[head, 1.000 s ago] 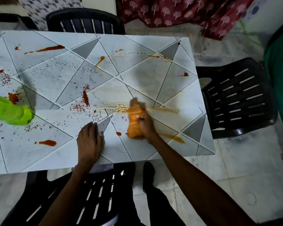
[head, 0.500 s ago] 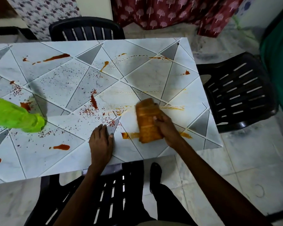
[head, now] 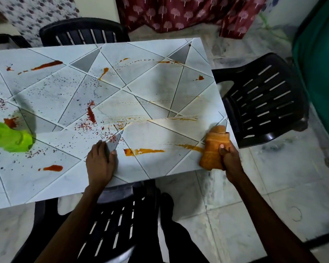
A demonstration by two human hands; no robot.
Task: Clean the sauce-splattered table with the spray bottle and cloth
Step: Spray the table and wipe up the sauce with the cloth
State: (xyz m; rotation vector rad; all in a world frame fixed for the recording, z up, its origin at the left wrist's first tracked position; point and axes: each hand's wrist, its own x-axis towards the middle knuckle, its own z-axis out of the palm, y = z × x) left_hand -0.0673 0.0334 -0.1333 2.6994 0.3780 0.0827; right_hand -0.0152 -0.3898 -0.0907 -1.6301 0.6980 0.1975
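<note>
Swept rightward, the folded orange cloth (head: 214,149) now reaches the right edge of the table (head: 150,88), gripped by the right hand (head: 229,158), trailing an orange smear (head: 144,151) that likely needs another pass, while the left hand (head: 101,164) rests flat, fingers straight, and the green spray bottle (head: 10,138) sits far left.

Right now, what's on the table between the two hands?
Head view: an orange sauce smear on the table, between the left hand and the right hand gripping the cloth.

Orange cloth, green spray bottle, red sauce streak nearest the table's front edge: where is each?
orange cloth (head: 212,147), head view, on its folded middle.
green spray bottle (head: 10,138), head view, on its green body.
red sauce streak (head: 53,168), head view, on its middle.
</note>
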